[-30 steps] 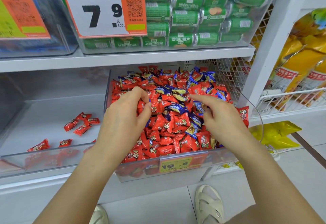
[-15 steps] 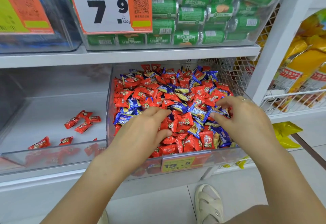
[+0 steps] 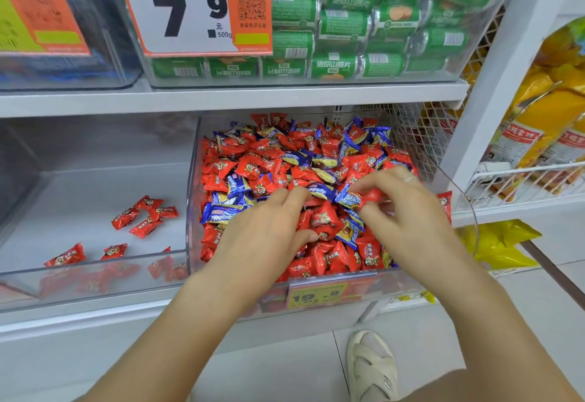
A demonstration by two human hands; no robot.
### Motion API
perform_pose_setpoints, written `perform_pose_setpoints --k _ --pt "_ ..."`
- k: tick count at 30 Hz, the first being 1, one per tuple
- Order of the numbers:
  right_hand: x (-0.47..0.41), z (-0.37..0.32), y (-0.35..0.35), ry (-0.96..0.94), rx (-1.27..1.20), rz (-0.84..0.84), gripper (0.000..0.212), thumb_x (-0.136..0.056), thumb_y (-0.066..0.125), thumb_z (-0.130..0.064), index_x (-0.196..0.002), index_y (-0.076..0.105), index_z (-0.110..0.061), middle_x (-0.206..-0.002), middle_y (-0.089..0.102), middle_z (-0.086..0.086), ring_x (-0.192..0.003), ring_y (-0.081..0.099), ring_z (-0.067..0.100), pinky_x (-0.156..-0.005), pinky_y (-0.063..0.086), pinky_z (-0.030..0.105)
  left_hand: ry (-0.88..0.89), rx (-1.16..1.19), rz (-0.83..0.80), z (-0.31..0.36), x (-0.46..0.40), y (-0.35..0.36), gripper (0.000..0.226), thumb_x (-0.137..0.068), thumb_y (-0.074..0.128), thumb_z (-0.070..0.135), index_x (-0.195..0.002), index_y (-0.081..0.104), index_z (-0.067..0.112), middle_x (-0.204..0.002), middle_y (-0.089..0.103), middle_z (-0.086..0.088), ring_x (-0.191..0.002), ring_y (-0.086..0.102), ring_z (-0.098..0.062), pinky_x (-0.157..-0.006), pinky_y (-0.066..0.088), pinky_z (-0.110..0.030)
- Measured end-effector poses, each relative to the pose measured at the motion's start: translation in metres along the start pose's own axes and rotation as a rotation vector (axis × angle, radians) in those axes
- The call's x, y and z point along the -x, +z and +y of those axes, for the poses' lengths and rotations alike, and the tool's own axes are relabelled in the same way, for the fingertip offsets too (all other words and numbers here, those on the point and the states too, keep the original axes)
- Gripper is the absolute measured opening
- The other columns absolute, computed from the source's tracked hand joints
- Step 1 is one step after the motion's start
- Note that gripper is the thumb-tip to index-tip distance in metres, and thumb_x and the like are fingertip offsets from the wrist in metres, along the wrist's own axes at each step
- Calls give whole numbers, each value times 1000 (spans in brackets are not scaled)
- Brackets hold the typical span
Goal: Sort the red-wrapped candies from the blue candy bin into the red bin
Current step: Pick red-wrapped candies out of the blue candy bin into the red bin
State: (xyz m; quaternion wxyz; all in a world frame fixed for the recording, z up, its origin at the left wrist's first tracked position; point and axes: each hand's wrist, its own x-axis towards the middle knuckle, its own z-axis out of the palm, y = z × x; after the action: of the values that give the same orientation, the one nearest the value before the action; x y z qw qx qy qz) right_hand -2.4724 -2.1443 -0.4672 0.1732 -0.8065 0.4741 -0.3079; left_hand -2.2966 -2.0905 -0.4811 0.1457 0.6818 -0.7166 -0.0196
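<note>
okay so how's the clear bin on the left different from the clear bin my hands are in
The clear plastic bin on the left holds only a few scattered red-wrapped candies, its floor mostly bare; the clear plastic bin on the right is heaped with mixed red and blue-wrapped candies. The right bin carries a yellow price tag; the left shows none. Both hands, left and right, work in the right bin. Both bins are transparent and share one shelf.

We are standing in a shop, at a white shelf stocked for self-service: clear plastic bins hold loose wrapped sweets, and a yellow price label reading 19.8 is clipped to the front of one bin. Above it we see a large price card printed 7.9 per 500g with a QR code, set before rows of identical green snack tubes. To our right, yellow packets stand in white wire baskets.
</note>
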Motion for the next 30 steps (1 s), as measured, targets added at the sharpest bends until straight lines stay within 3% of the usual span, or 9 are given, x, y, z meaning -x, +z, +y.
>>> perform_pose_setpoints --k 3,7,11,13,15,20,23,27,30 --pt "2 -6 12 -87 34 -189 39 -87 45 -14 -118 61 -31 -104 46 -12 -77 51 5 -73 39 26 -2 147 82 -6 6 -4 49 -90 56 43 -134 39 32 -121 53 10 -97 59 -18 -79 49 -38" --pt "3 -5 22 -121 145 -466 62 -87 55 -30 -143 32 -39 -129 37 -14 -97 41 2 -85 36 24 65 187 295 -21 13 -15 24 -87 61 37 -108 63 25 -104 61 9 -87 62 -16 -73 52 -35" --pt "0 -8 21 -108 209 -543 80 -79 65 -54 -145 20 -45 -144 29 -12 -127 37 11 -101 39 34 -4 213 255 -38 18 -33 5 -84 66 35 -87 64 31 -89 58 16 -77 56 -6 -68 44 -27" --pt "-4 -13 25 -92 287 -547 77 -76 69 -52 -141 29 -41 -138 35 -8 -123 42 16 -94 44 35 -30 210 150 -41 21 -40 7 -79 68 38 -80 62 34 -82 57 17 -75 53 -2 -65 38 -18" --pt "-6 -20 32 -122 396 -515 66 -78 71 -45 -133 37 -34 -128 40 -2 -114 48 22 -80 44 33 -40 164 25 -38 23 -42 15 -78 68 43 -83 58 34 -84 56 16 -75 52 -3 -64 39 -19" --pt "-4 -28 41 -162 464 -440 47 -88 57 -23 -132 41 -30 -122 40 4 -102 54 29 -65 33 29 -56 4 -215 -22 23 -27 59 -81 63 52 -132 38 37 -118 50 12 -107 53 -14 -88 44 -31" --pt "-7 -27 42 -142 434 -406 40 -89 53 -16 -127 47 -27 -117 44 6 -98 56 32 -63 35 31 -89 -73 -184 -15 20 -13 72 -82 55 60 -142 28 30 -127 40 4 -112 54 -20 -87 47 -34" --pt "-11 -18 40 -89 280 -296 26 -86 52 -10 -109 58 -21 -101 47 1 -86 51 25 -66 39 32 -64 -175 -126 -2 17 -2 81 -83 48 67 -146 10 34 -131 34 3 -105 58 -22 -70 44 -32" --pt "-13 -10 30 -43 172 -307 22 -87 55 -12 -103 61 -26 -87 43 -8 -74 43 11 -58 30 19 -32 -198 -112 2 12 1 58 -87 49 59 -135 29 34 -126 37 4 -99 59 -22 -63 38 -32"
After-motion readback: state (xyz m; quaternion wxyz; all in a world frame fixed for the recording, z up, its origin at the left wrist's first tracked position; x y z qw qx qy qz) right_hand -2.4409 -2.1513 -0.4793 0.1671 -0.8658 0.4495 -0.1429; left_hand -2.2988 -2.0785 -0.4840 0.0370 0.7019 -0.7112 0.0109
